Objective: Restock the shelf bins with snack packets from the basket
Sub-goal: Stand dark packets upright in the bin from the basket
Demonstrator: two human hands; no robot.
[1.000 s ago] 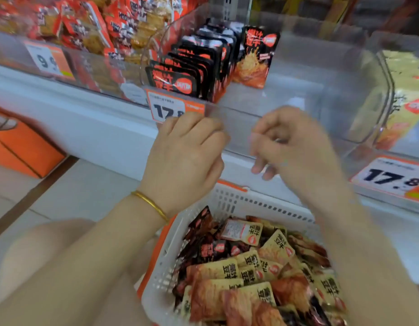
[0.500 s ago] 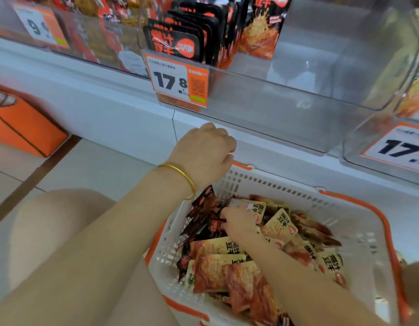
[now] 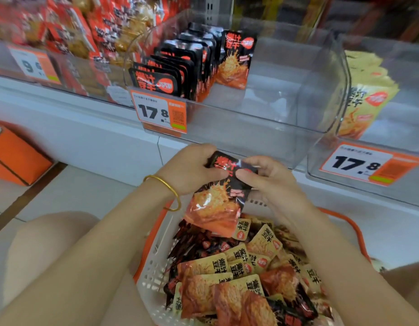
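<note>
A black and orange snack packet [image 3: 215,203] hangs upright above the basket. My left hand [image 3: 192,168] grips its top left corner. My right hand [image 3: 267,177] pinches its top right edge. Below them, the white basket with an orange rim [image 3: 154,260] holds several yellow, orange and black packets [image 3: 239,274]. Higher up, a clear shelf bin [image 3: 286,109] has a row of black packets [image 3: 177,67] standing at its left side, and the rest of its floor is bare.
An orange price tag reading 17.8 [image 3: 161,114] hangs on the bin's front. A neighbouring bin at the right holds yellow packets [image 3: 366,95]. Red packets [image 3: 74,31] fill the bin at the left. An orange box [image 3: 15,156] sits on the floor at left.
My right hand has risen out of the basket with a black packet. My left hand has moved over and taken the packet's other top corner. The view has tilted upward.
</note>
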